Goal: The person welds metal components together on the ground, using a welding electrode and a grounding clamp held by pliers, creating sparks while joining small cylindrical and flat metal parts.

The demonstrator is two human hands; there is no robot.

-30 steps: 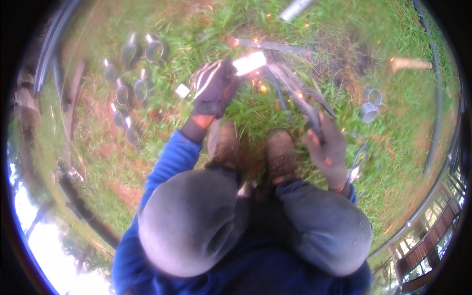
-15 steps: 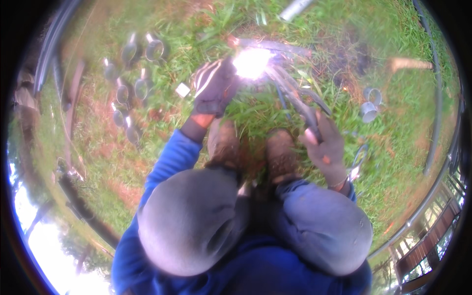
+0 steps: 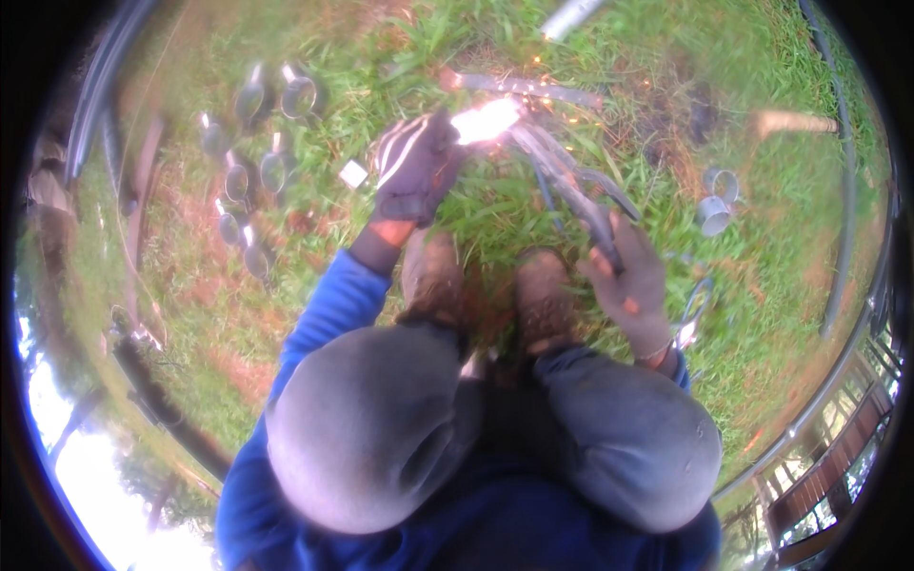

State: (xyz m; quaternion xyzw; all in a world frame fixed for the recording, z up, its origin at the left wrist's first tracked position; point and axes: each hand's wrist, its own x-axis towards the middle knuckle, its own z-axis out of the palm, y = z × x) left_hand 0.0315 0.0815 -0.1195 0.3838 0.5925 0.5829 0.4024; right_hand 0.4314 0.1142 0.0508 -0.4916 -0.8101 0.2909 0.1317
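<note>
My left hand (image 3: 416, 169), in a dark glove with pale stripes, is closed at the edge of a white-hot glow (image 3: 487, 121). The glare hides whatever is in its fingers. My right hand (image 3: 628, 284), also gloved, grips the dark handle of a welding electrode holder (image 3: 564, 181). The holder slants up and left, its jaws ending beside the glow. Small orange sparks (image 3: 571, 119) fly to the right of the glow. Just beyond lies a metal bar (image 3: 524, 88) on the grass.
Several short pipe rings with stems (image 3: 300, 96) lie on the grass at left, near a small white square (image 3: 353, 174). Two pipe pieces (image 3: 714, 216) lie at right. Farther off are a pale pipe (image 3: 571, 17) and a wooden stick (image 3: 795, 124). My boots (image 3: 545, 300) stand between my hands.
The glow has become smaller and less glaring, and orange sparks now show around it. Both hands stay nearly in place; the right fingers and holder shift slightly.
</note>
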